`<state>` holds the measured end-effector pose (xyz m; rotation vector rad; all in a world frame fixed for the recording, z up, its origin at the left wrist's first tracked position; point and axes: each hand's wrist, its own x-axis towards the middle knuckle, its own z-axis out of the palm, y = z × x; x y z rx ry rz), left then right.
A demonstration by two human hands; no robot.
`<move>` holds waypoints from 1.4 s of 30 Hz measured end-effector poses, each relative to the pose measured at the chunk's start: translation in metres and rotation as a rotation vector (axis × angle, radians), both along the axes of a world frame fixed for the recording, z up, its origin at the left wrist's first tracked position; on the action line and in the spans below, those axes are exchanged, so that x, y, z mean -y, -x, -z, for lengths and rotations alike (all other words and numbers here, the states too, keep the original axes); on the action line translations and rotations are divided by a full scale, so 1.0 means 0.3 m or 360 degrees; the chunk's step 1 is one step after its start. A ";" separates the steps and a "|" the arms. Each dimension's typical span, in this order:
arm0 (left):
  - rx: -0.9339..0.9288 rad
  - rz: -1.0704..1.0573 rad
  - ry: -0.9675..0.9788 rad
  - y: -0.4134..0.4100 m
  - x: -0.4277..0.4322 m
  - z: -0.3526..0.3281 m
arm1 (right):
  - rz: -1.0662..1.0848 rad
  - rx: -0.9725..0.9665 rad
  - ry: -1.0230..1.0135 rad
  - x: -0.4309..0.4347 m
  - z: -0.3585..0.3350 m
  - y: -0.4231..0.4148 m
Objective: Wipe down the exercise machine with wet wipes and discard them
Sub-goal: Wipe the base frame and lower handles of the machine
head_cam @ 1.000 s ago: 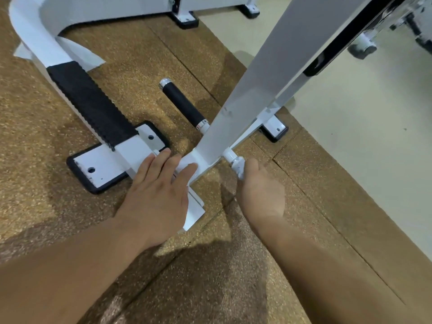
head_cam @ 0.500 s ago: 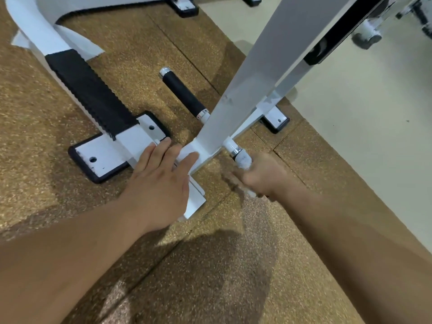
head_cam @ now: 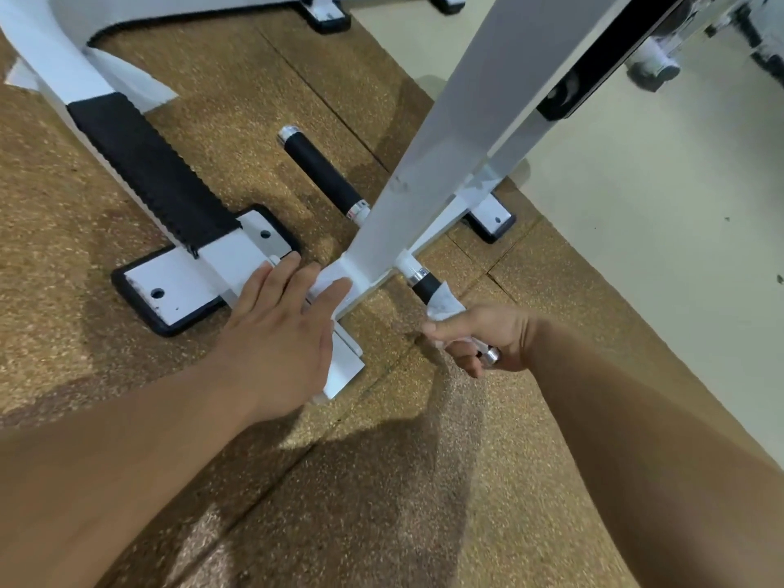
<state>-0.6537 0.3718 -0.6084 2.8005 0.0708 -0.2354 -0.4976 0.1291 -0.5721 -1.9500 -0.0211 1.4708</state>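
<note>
Wipe (head_cam: 442,303): soft, limp, damp; wraps easily.
Right hand (head_cam: 483,339): clenched around wipe on black peg (head_cam: 426,285).
Left hand (head_cam: 282,328): flat, released, bracing frame (head_cam: 445,137).

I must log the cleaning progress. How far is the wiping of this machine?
In hand: the right hand grips a wet wipe around the near black peg. The left hand rests flat on the white base. Which parts are already wiped cannot be told. Left: discarding the wipe.
</note>
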 end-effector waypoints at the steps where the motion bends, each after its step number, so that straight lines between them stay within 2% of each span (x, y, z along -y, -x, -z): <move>1: -0.0005 0.0004 -0.0008 -0.002 0.003 0.001 | -0.0011 0.0122 0.0055 -0.006 -0.004 0.017; 3: 0.0022 -0.0004 -0.0038 -0.003 0.006 0.004 | -0.0080 0.0756 0.0371 -0.021 -0.005 0.084; 5: 0.0067 -0.0021 -0.0038 0.005 0.002 0.016 | -0.0236 0.1555 0.0915 -0.031 0.030 0.171; 6: 0.0078 -0.0020 -0.0042 0.008 0.001 0.019 | -0.0294 0.1789 0.1104 -0.039 0.054 0.213; 8: 0.0076 -0.0003 -0.0052 0.008 0.003 0.025 | -0.0156 0.1971 0.1132 -0.037 0.099 0.242; 9: 0.0085 -0.0008 -0.0049 0.006 0.004 0.028 | -0.0041 0.1913 0.1009 -0.027 0.095 0.224; 10: 0.0098 -0.0011 -0.0041 0.003 0.005 0.031 | 0.0086 0.1707 0.0809 -0.012 0.087 0.187; 12: 0.0095 0.0000 -0.0042 0.004 0.000 0.029 | 0.0333 0.0906 0.0330 0.011 0.038 0.125; 14: 0.0086 0.0004 -0.0044 0.006 0.001 0.022 | 0.0316 0.0221 0.0155 0.055 0.006 0.088; 15: 0.0080 -0.0006 -0.0038 0.003 0.003 0.020 | 0.0302 0.0038 0.0127 0.069 0.001 0.072; 17: 0.0052 -0.0022 -0.0016 0.000 0.002 0.016 | 0.0335 -0.0106 0.0108 0.059 -0.006 0.057; 18: 0.0039 -0.0013 -0.0019 0.000 0.002 0.016 | 0.0334 -0.0065 0.0150 0.048 -0.003 0.062; 19: 0.0031 -0.0003 -0.0025 -0.002 0.003 0.016 | 0.0287 0.0113 0.0234 0.040 0.001 0.078; 23: 0.0073 -0.0034 -0.0058 0.001 0.006 0.019 | 0.0106 0.1599 0.0941 0.010 0.075 0.193; 25: 0.0056 -0.0022 -0.0059 0.004 0.008 0.017 | 0.0088 0.1916 0.1085 -0.009 0.112 0.244; 26: 0.0060 -0.0019 -0.0051 0.002 0.009 0.016 | 0.0167 0.1946 0.1070 -0.015 0.120 0.251; 28: 0.0065 -0.0019 -0.0047 0.001 0.010 0.015 | 0.0381 0.1643 0.0811 -0.005 0.096 0.214; 30: 0.0047 -0.0008 -0.0075 0.002 0.007 0.012 | 0.0562 0.0901 0.0403 0.022 0.040 0.156; 32: 0.0028 -0.0013 -0.0079 0.007 0.009 0.008 | 0.0392 0.0264 0.0299 0.064 -0.010 0.112; 34: 0.0035 -0.0025 -0.0060 0.003 0.009 0.006 | 0.0318 -0.0175 0.0173 0.088 -0.010 0.079; 36: 0.0005 -0.0002 -0.0067 0.001 0.007 0.002 | 0.0410 -0.0440 -0.0008 0.099 0.014 0.063; 38: -0.0006 -0.0003 -0.0075 -0.002 0.008 0.004 | 0.0407 -0.0374 0.0047 0.089 0.012 0.060; 39: -0.0001 -0.0007 -0.0078 -0.003 0.010 0.004 | 0.0288 -0.0161 0.0220 0.076 0.007 0.065; 41: 0.0020 -0.0010 -0.0076 0.001 0.012 0.008 | 0.0040 0.0516 0.0685 0.038 0.000 0.104; 42: 0.0041 -0.0018 -0.0070 0.002 0.013 0.012 | 0.0027 0.0922 0.0894 0.021 0.011 0.136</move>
